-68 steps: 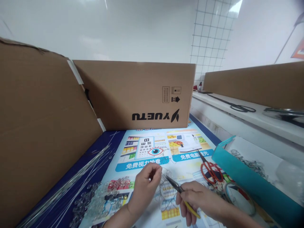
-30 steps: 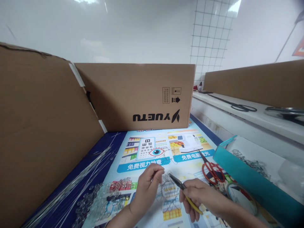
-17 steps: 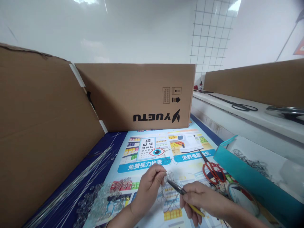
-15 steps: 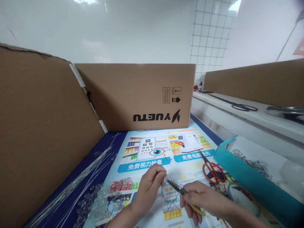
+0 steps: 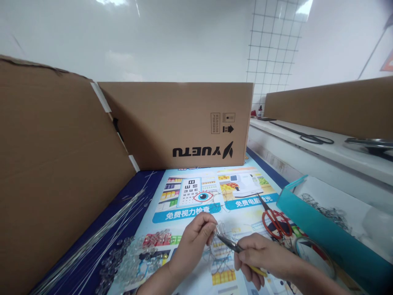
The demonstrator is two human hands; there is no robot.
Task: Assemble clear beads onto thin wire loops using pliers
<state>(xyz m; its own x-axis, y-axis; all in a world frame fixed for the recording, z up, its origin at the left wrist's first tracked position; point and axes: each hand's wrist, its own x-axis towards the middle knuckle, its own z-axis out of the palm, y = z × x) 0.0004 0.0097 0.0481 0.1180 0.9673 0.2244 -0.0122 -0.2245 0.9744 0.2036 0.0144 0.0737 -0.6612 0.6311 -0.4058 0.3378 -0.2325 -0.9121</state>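
Observation:
My left hand (image 5: 192, 246) pinches a small piece of thin wire (image 5: 216, 232) between thumb and fingers, low in the middle of the view. My right hand (image 5: 262, 260) grips yellow-handled needle-nose pliers (image 5: 229, 244), whose dark tips point left and meet the wire at my left fingertips. Under both hands a loose tangle of bent wire pieces (image 5: 218, 262) lies on a colourful printed poster (image 5: 196, 196). What sits inside the pinch is too small to make out.
Clear beads (image 5: 135, 258) lie heaped left of my hands, beside long straight wires (image 5: 101, 233). Red-handled scissors (image 5: 273, 219) and a wire ring (image 5: 310, 254) lie to the right, by a teal tray (image 5: 319, 235). Cardboard boxes (image 5: 184, 123) wall the back and left.
My left hand has crept slightly right and the pliers' tips have closed in on the wire at its fingertips. Everything else stays put.

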